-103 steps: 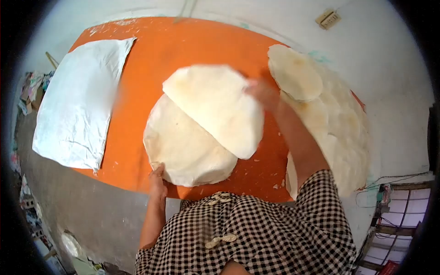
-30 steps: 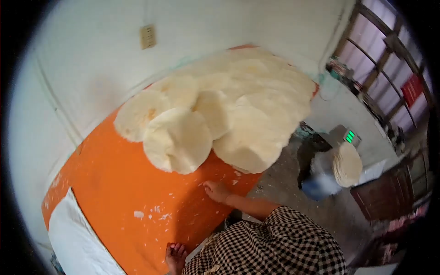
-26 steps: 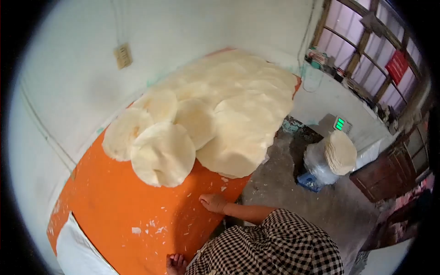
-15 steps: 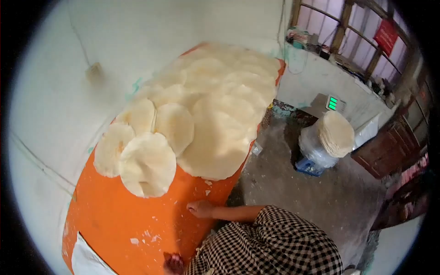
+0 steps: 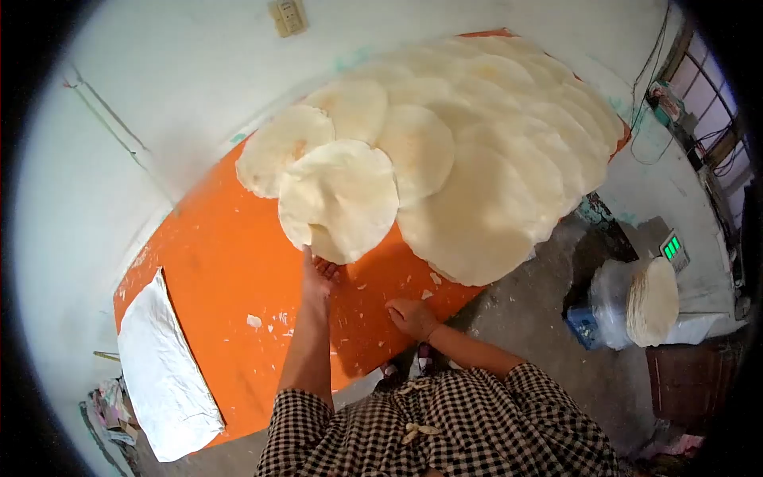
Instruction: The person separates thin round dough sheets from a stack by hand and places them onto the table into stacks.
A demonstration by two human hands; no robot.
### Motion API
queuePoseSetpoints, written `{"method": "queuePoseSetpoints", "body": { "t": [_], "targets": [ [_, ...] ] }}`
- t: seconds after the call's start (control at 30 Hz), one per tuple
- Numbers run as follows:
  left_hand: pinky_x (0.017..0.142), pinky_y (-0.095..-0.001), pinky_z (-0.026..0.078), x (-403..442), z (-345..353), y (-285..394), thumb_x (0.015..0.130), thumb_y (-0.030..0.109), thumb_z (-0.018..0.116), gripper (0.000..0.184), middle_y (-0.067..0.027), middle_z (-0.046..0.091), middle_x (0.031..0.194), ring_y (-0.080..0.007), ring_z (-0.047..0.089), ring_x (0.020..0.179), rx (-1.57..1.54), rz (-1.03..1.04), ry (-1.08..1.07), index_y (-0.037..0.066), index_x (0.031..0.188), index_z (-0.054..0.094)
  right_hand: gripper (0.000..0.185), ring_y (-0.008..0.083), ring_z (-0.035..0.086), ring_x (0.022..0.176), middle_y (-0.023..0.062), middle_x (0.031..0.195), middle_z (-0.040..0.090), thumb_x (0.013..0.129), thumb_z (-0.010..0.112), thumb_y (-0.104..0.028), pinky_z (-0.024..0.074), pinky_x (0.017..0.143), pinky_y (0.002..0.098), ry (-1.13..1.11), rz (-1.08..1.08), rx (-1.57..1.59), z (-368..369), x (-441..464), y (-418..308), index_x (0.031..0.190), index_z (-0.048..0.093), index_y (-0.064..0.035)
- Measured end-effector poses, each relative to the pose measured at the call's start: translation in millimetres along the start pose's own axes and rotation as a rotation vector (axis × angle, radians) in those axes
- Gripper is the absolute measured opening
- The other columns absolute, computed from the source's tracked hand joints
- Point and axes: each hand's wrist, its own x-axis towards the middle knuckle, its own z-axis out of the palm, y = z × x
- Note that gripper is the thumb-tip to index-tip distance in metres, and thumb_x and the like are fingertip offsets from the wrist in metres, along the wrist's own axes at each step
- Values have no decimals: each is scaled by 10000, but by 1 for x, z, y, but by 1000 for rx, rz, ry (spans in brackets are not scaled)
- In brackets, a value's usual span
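Observation:
My left hand point(image 5: 319, 274) reaches to the near edge of a round, pale, thin flatbread sheet point(image 5: 342, 195). Its thumb points up at that edge, apart from the half-curled fingers; whether it touches the sheet I cannot tell. A small fold shows in the sheet by the thumb. My right hand point(image 5: 412, 318) rests closed near the front edge of the orange table point(image 5: 214, 262), with nothing visible in it. Beyond my hands, many more round sheets point(image 5: 493, 199) overlap across the far part of the table.
A folded white cloth or sack point(image 5: 167, 374) lies at the table's left end. Pale crumbs point(image 5: 254, 321) dot the surface. On the floor at right stand a stack of round sheets point(image 5: 653, 302), a blue crate point(image 5: 584, 326) and a scale display point(image 5: 672, 246). A wall socket point(image 5: 288, 16) is above.
The view has swung left and down, so the table sits further right. My left hand has moved forward from the near table edge to the front sheet. The right hand stays closed.

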Motion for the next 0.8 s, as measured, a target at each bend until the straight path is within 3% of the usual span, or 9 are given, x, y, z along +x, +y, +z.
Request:
{"method": "queuePoseSetpoints", "body": {
  "t": [0.1, 0.17, 0.37, 0.47, 0.5, 0.53, 0.57, 0.7, 0.8],
  "targets": [
    [769, -394, 417, 25, 2, 24, 795, 487, 526, 562, -131, 449, 1084, -279, 455, 970, -190, -65, -1, 17, 1096, 454, 155, 308, 596, 744, 148, 836, 608, 782, 544, -122, 488, 635, 363, 28, -48, -54, 7, -4, 13, 907, 573, -35],
    [711, -380, 440, 24, 10, 35, 814, 423, 524, 485, -109, 483, 1014, -258, 483, 908, -70, -34, 22, 15, 1072, 473, 156, 307, 598, 743, 147, 825, 609, 779, 548, -119, 490, 626, 361, 31, -36, -74, 7, -5, 12, 910, 573, -37],
    [647, -324, 487, 37, 29, 65, 877, 244, 352, 322, -83, 528, 930, -205, 539, 803, 304, 612, -117, 11, 1067, 467, 153, 309, 597, 735, 147, 830, 608, 780, 544, -113, 489, 630, 362, 115, -65, -77, 12, -8, 10, 909, 574, -35],
    [680, -359, 496, 10, -24, 104, 867, 140, 336, 298, -114, 532, 973, -227, 547, 841, 220, 633, -295, 4, 1114, 434, 135, 303, 598, 715, 147, 827, 608, 781, 544, -110, 488, 625, 355, 166, -78, -151, 12, -6, 0, 885, 578, -30],
    [727, -356, 489, -17, -38, 115, 861, 112, 348, 326, -125, 526, 1010, -235, 542, 897, 189, 509, -151, 0, 1162, 397, 129, 299, 599, 707, 147, 824, 608, 781, 545, -110, 487, 621, 352, 189, -87, -160, 11, -2, -6, 875, 579, -28],
    [862, -391, 423, -24, -69, 117, 889, 214, 362, 374, -125, 505, 1116, -253, 503, 1005, 163, 587, -116, -18, 1175, 425, 122, 286, 600, 691, 142, 804, 607, 783, 545, -113, 485, 611, 342, 200, -51, -153, 16, -3, -1, 861, 577, -24],
    [879, -389, 420, -40, -102, 117, 888, 202, 361, 395, -130, 487, 1137, -259, 492, 1026, 196, 558, -40, -34, 1202, 393, 116, 272, 600, 675, 137, 785, 606, 785, 546, -115, 482, 602, 332, 211, -14, -147, 23, -7, 10, 846, 574, -21],
    [827, -379, 453, -73, -243, 100, 878, 156, 366, 383, -159, 496, 1096, -250, 507, 1002, 135, 356, -10, -83, 1176, 391, 119, 197, 574, 595, 113, 685, 577, 797, 544, -125, 458, 553, 303, 183, 241, -123, 9, 24, -12, 809, 557, -8],
    [719, -361, 490, -94, -272, 85, 870, 156, 416, 348, -141, 528, 1015, -240, 543, 905, 161, 210, 32, -81, 1125, 432, 205, 215, 536, 566, 132, 664, 548, 853, 484, -187, 440, 517, 330, 279, 98, 24, 10, 112, -27, 779, 539, -5]
  ]
}}
